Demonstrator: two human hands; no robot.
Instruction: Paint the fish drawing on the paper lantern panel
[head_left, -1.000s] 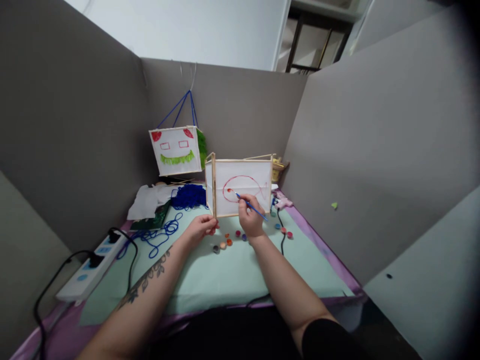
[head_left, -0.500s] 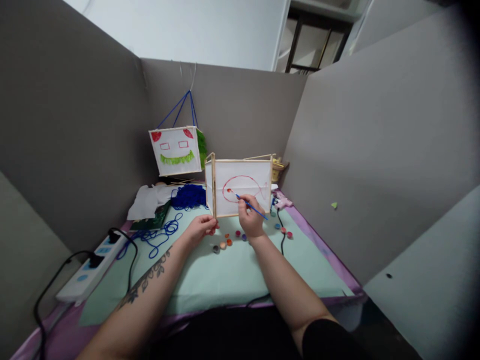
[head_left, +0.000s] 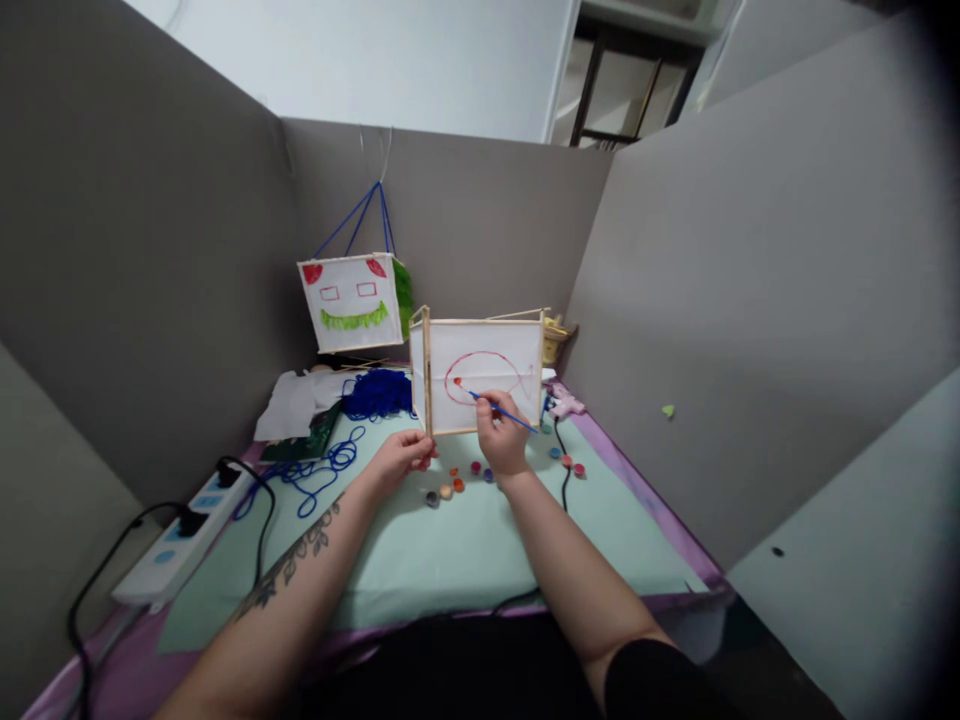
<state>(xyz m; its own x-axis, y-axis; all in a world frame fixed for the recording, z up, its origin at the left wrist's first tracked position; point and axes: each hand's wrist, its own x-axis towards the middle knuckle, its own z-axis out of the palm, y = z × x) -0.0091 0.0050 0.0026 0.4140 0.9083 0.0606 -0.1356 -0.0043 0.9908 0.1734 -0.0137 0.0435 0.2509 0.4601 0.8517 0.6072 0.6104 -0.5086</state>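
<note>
In front of the white paper panel [head_left: 487, 385], right hand [head_left: 501, 440] pinches blue paintbrush [head_left: 504, 411], fingers closed around shaft mid-length. Brush long axis runs diagonal: tip up-left on the panel inside the red oval [head_left: 482, 375], tail down-right past the fingers. Left hand [head_left: 401, 457] grips the panel's wooden frame post [head_left: 428, 372] at its lower end, fingers closed on it. Small paint pots [head_left: 453, 486] just below panel on table [head_left: 480, 550]. No readable writing or labels.
</note>
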